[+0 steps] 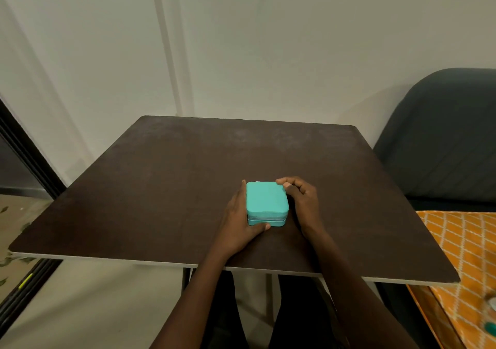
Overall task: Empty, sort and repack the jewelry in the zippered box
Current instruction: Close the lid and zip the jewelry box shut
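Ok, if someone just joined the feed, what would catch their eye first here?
The turquoise zippered box, closed, near the front middle of the dark brown table. The left hand holds its left side, thumb on the front, while the right hand pinches at its far right corner. An orange patterned cloth shows at right.

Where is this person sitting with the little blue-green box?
Probably a room at home: a small dark brown table against a plain wall, a dark padded chair beside it, and an orange patterned cloth on the right.
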